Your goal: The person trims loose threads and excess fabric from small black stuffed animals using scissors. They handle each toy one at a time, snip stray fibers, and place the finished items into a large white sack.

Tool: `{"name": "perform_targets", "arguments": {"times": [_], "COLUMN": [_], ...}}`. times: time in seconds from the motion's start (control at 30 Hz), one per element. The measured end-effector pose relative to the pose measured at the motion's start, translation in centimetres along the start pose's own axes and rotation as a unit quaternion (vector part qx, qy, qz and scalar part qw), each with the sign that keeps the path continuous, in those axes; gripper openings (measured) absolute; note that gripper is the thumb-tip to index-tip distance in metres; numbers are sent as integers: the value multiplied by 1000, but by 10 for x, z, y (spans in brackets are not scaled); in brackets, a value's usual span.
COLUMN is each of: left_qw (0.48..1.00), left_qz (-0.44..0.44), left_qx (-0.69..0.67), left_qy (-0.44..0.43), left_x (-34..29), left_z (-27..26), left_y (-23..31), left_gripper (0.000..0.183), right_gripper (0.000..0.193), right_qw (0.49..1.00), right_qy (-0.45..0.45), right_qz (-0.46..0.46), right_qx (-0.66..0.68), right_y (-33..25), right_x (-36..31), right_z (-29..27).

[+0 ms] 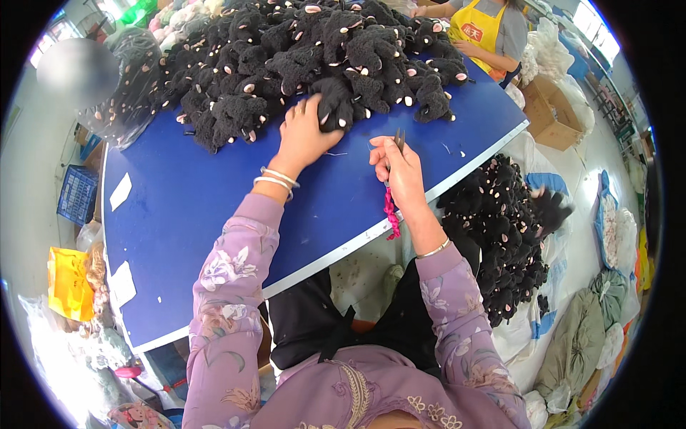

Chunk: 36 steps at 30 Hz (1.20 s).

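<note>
Two purple, flower-printed sleeves (234,275) reach up from the lower edge, over black trousers (307,304) and the near rim of a blue table (207,214). To the right, beyond the table's rim, many black plush pieces (496,243) lie heaped low down on pale sheeting, and a blurred black one (552,212) shows at the heap's right side. The right hand (400,171), a bangle (434,249) at its wrist, is closed around a dark two-pronged tool (399,138) whose tips point away from the body; a knotted pink strip (391,213) hangs below the fist. Farther forward, the left hand (304,132), with pale bangles (278,182), lies with fingers and thumb spread against a black plush toy (333,100) at the front of the pile; whether it grips the toy, I cannot tell. More black toys with pale ears (300,61) pile across the table's far side. Beyond its right corner are an open cardboard box (552,112) and, farther off, a co-worker in a yellow apron (477,30).
</note>
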<state>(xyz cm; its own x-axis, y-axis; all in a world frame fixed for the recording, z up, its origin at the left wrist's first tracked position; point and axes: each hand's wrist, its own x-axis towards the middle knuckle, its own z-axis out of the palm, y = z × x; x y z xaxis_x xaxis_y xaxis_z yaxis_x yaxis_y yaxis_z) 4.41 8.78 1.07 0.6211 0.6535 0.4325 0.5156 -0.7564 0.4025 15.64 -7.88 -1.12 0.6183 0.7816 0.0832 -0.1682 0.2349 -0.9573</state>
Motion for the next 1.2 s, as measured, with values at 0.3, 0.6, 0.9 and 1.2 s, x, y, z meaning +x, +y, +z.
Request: {"name": "perform_targets", "arguments": {"times": [0.3, 0.6, 0.9, 1.2], "left_qw": [783, 670, 732, 635], "left_qz": [-164, -202, -159, -223], "left_qx": [-595, -701, -617, -729], "left_qy": [-75, -139, -240, -123], "left_x": [-45, -58, -60, -60], "left_z": [-16, -11, -22, -6], "left_y": [5, 12, 11, 1], "left_gripper": [28, 30, 28, 23], "right_gripper": [30, 33, 18, 27], "right_qw": [1000, 987, 993, 994], "right_qy": [19, -111, -43, -35], "right_qz": [12, -17, -34, -7], "right_qx": [10, -113, -106, -106], "right_y": [-7, -15, -2, -6], "right_x": [1, -7, 0, -8], "right_z": [0, 11, 6, 14]}}
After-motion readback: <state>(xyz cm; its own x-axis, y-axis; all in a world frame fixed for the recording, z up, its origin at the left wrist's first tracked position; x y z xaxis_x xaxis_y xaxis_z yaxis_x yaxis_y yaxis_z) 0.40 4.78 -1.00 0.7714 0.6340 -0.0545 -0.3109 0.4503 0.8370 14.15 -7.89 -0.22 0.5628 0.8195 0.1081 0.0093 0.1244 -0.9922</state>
